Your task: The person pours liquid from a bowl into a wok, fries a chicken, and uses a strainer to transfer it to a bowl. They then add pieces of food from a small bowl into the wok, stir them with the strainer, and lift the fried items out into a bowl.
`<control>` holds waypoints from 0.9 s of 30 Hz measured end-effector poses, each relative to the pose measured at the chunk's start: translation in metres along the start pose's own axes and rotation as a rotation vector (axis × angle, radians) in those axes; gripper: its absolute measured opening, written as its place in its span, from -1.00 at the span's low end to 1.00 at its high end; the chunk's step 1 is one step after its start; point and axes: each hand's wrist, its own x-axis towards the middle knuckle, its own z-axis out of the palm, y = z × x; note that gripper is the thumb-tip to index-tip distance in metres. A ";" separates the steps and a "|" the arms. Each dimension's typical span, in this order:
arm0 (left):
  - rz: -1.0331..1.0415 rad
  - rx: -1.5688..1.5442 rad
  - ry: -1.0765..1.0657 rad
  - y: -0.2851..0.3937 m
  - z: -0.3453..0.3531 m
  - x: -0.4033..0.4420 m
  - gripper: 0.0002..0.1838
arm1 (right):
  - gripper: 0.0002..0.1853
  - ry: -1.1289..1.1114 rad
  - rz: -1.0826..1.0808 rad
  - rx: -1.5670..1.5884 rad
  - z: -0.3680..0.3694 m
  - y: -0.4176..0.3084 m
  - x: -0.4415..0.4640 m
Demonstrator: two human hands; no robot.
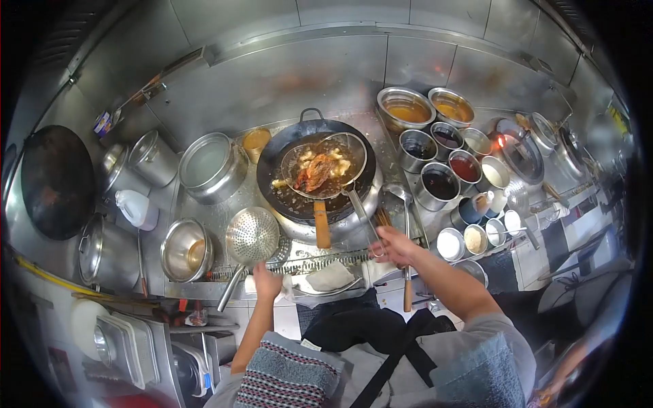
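Note:
A black wok (272, 197) holds dark oil and browned food (316, 172). My right hand (396, 247) is closed on the metal handle of a mesh strainer (351, 151), whose basket is over the right part of the wok. Another strainer with a wooden handle (322, 224) lies across the wok, under the food. At the stove's front edge, my left hand (266, 280) looks closed on a white cloth (288, 288); its fingertips are partly hidden. Just left of it rests a perforated ladle (252, 235). A ladle with a wooden-ended handle (407, 262) lies beside my right hand.
Several metal pots of sauces and seasonings (439, 185) stand at right. Left are a large pot (213, 168), a metal bowl (187, 250) and a white jug (138, 209). Another person's arm (575, 360) shows at lower right. A folded cloth (330, 277) lies at the front edge.

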 end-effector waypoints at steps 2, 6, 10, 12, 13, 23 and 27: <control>-0.206 -0.697 -0.361 0.081 -0.020 0.025 -0.27 | -0.62 -0.094 0.024 0.067 0.032 -0.015 0.010; -0.678 -1.563 -0.737 0.199 -0.026 0.062 -0.73 | -0.76 -0.077 -0.042 -0.115 0.045 -0.022 0.034; -0.743 -1.546 -0.734 0.211 -0.009 0.088 -0.88 | -0.83 -0.212 -0.082 0.140 0.038 -0.031 0.016; -0.622 -1.353 -0.719 0.204 -0.027 0.087 -0.91 | -0.84 -0.182 -0.087 0.147 0.033 -0.024 0.005; -0.598 -1.266 -0.659 0.198 -0.034 0.084 -0.89 | -0.83 -0.181 -0.113 0.145 0.030 -0.019 -0.001; -0.331 -0.595 -0.401 0.117 -0.072 0.113 -0.68 | -0.85 0.048 -0.233 -0.175 0.032 -0.023 -0.024; -0.190 -0.389 -0.226 0.095 -0.072 0.121 -0.59 | -0.84 0.176 -0.259 -0.351 0.059 -0.024 -0.014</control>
